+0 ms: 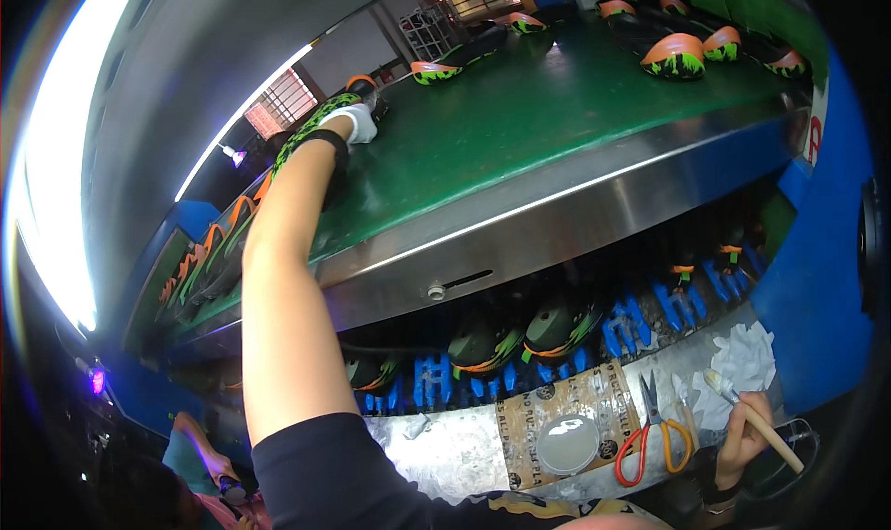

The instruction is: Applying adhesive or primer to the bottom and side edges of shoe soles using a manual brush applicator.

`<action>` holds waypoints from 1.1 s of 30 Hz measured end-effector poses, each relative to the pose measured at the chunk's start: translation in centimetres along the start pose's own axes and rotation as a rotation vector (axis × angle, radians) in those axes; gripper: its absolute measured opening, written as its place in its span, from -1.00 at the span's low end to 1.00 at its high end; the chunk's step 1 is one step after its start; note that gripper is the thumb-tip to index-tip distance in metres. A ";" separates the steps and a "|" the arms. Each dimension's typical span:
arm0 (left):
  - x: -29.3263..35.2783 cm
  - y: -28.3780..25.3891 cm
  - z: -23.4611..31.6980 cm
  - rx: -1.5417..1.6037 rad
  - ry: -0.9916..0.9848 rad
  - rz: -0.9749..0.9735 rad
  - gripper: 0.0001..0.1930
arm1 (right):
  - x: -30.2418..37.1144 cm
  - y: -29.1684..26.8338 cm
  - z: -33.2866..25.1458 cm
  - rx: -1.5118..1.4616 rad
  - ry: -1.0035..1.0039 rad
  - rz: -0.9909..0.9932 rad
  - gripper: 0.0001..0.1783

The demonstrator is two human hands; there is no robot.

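Observation:
My left arm stretches far across the green conveyor belt (pixel 483 122). At its far left edge, my left hand (pixel 357 123), in a white glove, is closed on a black, orange and green shoe (pixel 362 84); its fingertips are partly hidden. Close to me at the lower right, my bare right hand (pixel 742 434) grips a brush (pixel 772 435) by its pale wooden handle, bristles pointing up and left. Beside the brush lie crumpled white paper (pixel 738 363) and scissors (pixel 657 428) with one red and one orange handle loop.
More shoes (pixel 675 57) lie on the belt's far right, others line its left (pixel 209 261). Under the metal edge (pixel 557 210), blue holders (pixel 432 381) carry dark shoes (pixel 483 344). A round dish of pale liquid (pixel 568 444) rests on taped cardboard. Another person's arm (pixel 209 451) shows lower left.

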State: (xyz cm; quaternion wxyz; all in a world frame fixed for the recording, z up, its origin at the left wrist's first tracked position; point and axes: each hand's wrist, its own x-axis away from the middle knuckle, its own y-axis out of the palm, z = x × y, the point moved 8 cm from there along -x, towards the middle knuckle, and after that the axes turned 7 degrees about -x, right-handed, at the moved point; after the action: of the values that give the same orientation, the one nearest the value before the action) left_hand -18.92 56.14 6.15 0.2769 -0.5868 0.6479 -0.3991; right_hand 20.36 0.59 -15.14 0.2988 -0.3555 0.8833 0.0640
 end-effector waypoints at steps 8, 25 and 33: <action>11.6 -1.4 -0.6 0.657 0.068 -0.115 -0.86 | -0.9 1.4 -0.9 -0.074 -0.069 -0.053 -0.86; 18.6 1.3 1.6 0.974 -0.258 -0.232 -0.39 | 4.2 -3.6 -2.5 -0.188 0.010 0.010 -0.85; 20.6 -7.8 -2.3 -0.274 -0.197 0.062 -0.57 | 5.0 -3.7 -3.8 -0.235 0.030 -0.012 -0.85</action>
State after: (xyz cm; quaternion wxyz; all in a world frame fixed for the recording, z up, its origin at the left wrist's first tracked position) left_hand -19.91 36.41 16.20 0.2688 -0.6348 0.6838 -0.2390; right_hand 18.12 -6.34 -14.56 0.2423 -0.3941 0.8720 0.1602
